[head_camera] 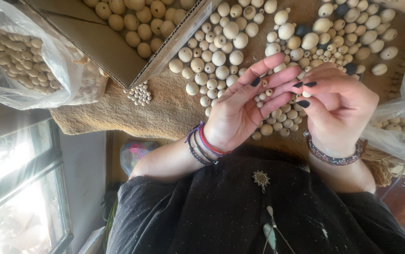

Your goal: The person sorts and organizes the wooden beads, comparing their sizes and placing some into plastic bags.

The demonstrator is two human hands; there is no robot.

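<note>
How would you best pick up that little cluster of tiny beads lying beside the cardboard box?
Probably from above, pinching the small bead cluster across its outer edges. It lies flat on the tan mat, its sides open except where the cardboard box edge sits close behind.

The person wears a black top flecked with tiny pale specks, sleeves ending above the elbows. A small sunburst-shaped brooch [261, 178] is pinned at the chest, and a thin pendant hangs lower down. The left hand [242, 110] has a stack of corded bracelets at the wrist, red, purple and dark. The right hand [336, 110] carries one beaded band of dark and reddish beads. Fingernails are painted black.
</note>
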